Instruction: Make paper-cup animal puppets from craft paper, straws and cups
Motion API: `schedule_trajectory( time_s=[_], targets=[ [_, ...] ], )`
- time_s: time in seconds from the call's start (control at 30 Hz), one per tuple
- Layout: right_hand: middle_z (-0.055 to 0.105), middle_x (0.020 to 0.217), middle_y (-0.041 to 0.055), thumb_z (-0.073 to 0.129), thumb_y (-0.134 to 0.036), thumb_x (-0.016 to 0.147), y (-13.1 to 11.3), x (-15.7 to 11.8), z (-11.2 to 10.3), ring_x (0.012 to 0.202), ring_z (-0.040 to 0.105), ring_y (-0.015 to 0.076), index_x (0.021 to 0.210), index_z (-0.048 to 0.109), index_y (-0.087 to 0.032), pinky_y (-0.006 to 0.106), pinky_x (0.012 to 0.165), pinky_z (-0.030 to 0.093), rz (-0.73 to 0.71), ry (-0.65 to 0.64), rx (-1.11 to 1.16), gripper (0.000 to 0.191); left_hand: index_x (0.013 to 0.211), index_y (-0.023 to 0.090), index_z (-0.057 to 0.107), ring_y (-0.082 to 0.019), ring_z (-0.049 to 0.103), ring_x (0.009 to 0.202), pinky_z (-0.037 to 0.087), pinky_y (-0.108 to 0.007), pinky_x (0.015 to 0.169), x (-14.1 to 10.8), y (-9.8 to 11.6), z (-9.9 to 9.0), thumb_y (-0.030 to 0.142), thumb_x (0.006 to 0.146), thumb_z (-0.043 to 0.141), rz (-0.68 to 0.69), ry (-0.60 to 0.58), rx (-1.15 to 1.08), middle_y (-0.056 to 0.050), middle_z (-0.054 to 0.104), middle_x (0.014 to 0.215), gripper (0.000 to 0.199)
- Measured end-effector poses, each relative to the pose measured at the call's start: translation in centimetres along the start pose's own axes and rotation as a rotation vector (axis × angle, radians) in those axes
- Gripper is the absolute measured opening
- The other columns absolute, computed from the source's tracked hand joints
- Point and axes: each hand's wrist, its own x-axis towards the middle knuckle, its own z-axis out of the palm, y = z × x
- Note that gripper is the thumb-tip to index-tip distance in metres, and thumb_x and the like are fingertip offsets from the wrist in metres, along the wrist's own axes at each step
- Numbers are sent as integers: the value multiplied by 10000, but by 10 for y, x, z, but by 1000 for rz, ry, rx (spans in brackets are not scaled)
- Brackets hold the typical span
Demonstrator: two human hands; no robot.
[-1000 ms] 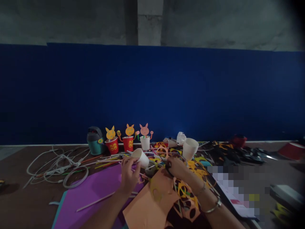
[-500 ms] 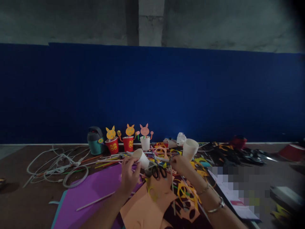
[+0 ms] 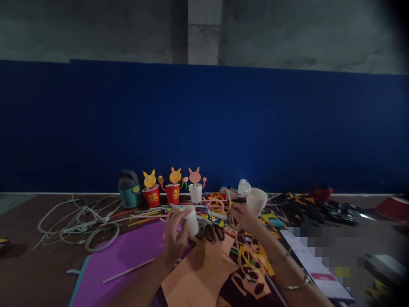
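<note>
Behind the black-handled scissors [image 3: 214, 232], a row of decorated cups was seen to the left: two red cups [image 3: 152, 197] with yellow animal heads and a white one [image 3: 195, 194] with a pink head. A teal container [image 3: 128, 196] and looped white cables [image 3: 102, 238] were placed farther left of the scissors. A larger white cup [image 3: 256, 204] was set behind and right of them, partly overlapped by the right hand [image 3: 244, 215], with crumpled white material [image 3: 243, 188] beside it. The scissors were hemmed in by strips, sticks and cut paper scraps [image 3: 252, 283]. An orange sheet [image 3: 198, 273] was spread in front of them, and a purple sheet [image 3: 128, 251] to the left.

All was laid on a dark brown tabletop [image 3: 22, 268], backed by a blue panel [image 3: 204, 119] beneath a grey concrete wall [image 3: 96, 30].

Just left of the scissors, a white paper cup [image 3: 192, 222] was gripped between the thumb and fingers of the left hand [image 3: 174, 234]. To their right, a thin pale strip [image 3: 237, 238] was pinched in the right fingertips.

One second earlier, the scissors were held in the right hand; now they were left lying on the pile. The gripped cup had been tipped more upright, and its open mouth was shown less.
</note>
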Motion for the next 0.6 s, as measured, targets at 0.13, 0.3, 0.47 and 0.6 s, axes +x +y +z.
schedule_trajectory(
  time_s=[0.13, 0.3, 0.47, 0.6],
  targets=[
    [562, 708, -7, 358, -414, 921, -33, -15, 11, 620, 512, 132, 990, 553, -199, 216, 555, 378, -174, 64, 139, 299, 1242, 221, 500, -239, 550, 1027, 460, -401, 885, -5, 11, -1, 229, 890, 456, -53, -88, -97, -89, 591, 1103, 355],
    [405, 554, -67, 547, -363, 830, -56, -31, 33, 498, 377, 92, 895, 571, -187, 199, 459, 271, -305, -101, 321, 189, 1339, 227, 370, -227, 586, 940, 494, -398, 852, -8, 24, -3, 237, 881, 477, -57, -198, -159, -76, 586, 1002, 471],
    [404, 507, -68, 567, -368, 800, -52, -28, 42, 452, 381, 86, 697, 500, -189, 200, 438, 287, -195, -83, 433, 217, 1365, 201, 305, -310, 427, 1228, 389, -501, 996, -6, 29, 3, 292, 838, 566, -10, -132, -41, -163, 434, 1330, 596],
    [407, 488, -71, 595, -406, 783, -54, -28, 44, 424, 369, 84, 715, 538, -179, 202, 416, 275, -143, -67, 481, 244, 1391, 198, 252, -331, 434, 1237, 386, -531, 990, -10, 22, 12, 375, 769, 654, -91, -158, -11, -181, 440, 1350, 762]
  ],
)
